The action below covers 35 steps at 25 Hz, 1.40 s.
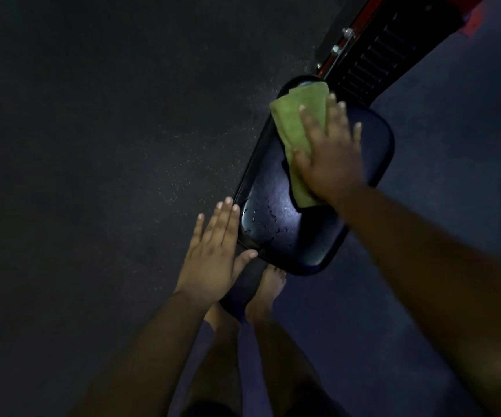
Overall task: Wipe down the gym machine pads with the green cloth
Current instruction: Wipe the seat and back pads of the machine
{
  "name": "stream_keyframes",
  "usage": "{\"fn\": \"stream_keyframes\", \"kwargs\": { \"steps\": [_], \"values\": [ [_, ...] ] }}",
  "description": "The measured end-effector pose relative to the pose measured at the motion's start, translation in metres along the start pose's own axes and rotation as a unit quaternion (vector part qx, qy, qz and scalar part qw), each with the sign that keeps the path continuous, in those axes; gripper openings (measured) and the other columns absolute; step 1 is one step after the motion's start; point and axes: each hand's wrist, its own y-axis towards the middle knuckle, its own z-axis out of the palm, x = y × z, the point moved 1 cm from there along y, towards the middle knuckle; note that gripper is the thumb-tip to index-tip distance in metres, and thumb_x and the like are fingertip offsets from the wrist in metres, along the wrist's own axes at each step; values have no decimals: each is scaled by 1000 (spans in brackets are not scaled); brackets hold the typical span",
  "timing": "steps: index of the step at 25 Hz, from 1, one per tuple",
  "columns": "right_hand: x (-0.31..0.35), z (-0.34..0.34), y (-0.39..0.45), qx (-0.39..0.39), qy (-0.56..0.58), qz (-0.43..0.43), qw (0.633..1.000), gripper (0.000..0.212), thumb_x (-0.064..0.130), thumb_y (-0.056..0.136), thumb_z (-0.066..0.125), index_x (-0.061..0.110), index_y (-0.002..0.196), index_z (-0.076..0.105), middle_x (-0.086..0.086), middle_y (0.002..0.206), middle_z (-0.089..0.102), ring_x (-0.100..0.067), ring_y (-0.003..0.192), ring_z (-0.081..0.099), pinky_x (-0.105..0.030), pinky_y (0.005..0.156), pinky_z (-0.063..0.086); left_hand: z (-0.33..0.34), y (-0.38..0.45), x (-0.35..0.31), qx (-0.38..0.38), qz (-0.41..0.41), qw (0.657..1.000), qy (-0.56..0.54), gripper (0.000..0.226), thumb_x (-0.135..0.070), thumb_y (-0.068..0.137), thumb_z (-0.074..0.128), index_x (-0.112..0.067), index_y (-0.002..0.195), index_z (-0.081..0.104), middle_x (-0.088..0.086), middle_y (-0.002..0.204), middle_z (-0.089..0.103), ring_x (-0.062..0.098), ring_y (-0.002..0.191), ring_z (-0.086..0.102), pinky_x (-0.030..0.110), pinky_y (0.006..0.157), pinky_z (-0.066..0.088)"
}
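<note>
A dark padded seat (276, 224) of a gym machine lies in the middle of the view, wet with droplets at its near end. My right hand (330, 155) presses a folded green cloth (298, 127) flat on the pad's far half, fingers spread and straight. My left hand (213, 254) is open with straight fingers at the pad's near left edge, its thumb touching the rim.
The machine's red and black frame (372, 55) with bolts runs up to the top right. Dark speckled rubber floor (92, 145) spreads to the left. My bare feet (265, 293) stand under the pad's near end beside a black support bar.
</note>
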Motion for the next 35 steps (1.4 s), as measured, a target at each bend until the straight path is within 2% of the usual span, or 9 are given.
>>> {"fn": "stream_keyframes", "kwargs": {
  "steps": [3,6,11,15,21,25,29,33,35],
  "values": [
    [69,23,-77,7,31,-19,999,68,48,98,32,31,161,13,-17,169,0,-36,155,1,-58,122,12,-3,-2,0,21,-7,1000,2,85,-64,101,26,-8,161,5,9,170,1,20,157,-3,49,127,8],
    [50,31,-149,28,33,-70,997,69,54,95,39,37,159,20,-12,169,7,-33,155,8,-62,120,16,-12,-1,0,44,-7,999,11,84,-65,101,24,-8,161,9,9,170,2,19,157,-5,49,127,9],
    [-17,30,-136,0,78,157,985,76,58,92,41,38,159,11,-11,169,-3,-33,156,0,-71,116,9,-23,16,-2,49,54,997,-15,82,-61,100,32,-13,162,7,9,170,-7,22,157,-7,50,127,6],
    [-41,12,-49,-70,252,361,895,84,61,93,49,34,161,8,-14,168,-9,-36,155,-2,-63,118,18,-21,24,0,53,70,996,-35,89,-61,96,37,-15,163,1,8,170,-14,22,157,-12,50,126,2],
    [66,41,-192,-17,85,182,979,68,56,99,32,27,160,21,-21,167,8,-42,154,7,-67,118,16,-27,14,1,73,11,995,-69,95,-68,94,33,-15,161,-9,0,170,-15,11,155,-16,50,127,6],
    [69,25,-123,34,39,-14,999,66,54,98,34,37,160,18,-14,169,2,-36,155,3,-68,118,8,-32,7,17,88,-26,995,-44,89,-72,97,25,-20,162,-4,-1,169,-15,12,155,-14,51,127,7],
    [87,25,-55,5,28,21,999,67,54,97,38,38,159,19,-12,169,2,-36,155,2,-67,119,12,-34,9,23,70,-7,997,-44,84,-68,97,36,-25,163,6,1,169,-14,18,157,-9,50,127,4],
    [80,33,-140,49,17,-88,995,68,51,96,42,41,158,18,-8,170,4,-35,155,7,-66,117,18,-41,7,29,55,-80,987,-131,79,-56,97,54,-18,159,24,4,171,-3,21,157,2,51,126,9],
    [44,36,-184,58,-2,-34,998,69,55,94,40,45,157,15,-8,169,10,-34,155,12,-71,115,15,-45,7,22,44,-91,981,-168,74,-44,99,58,-18,160,25,2,171,1,19,157,5,50,126,11]
  ]
}}
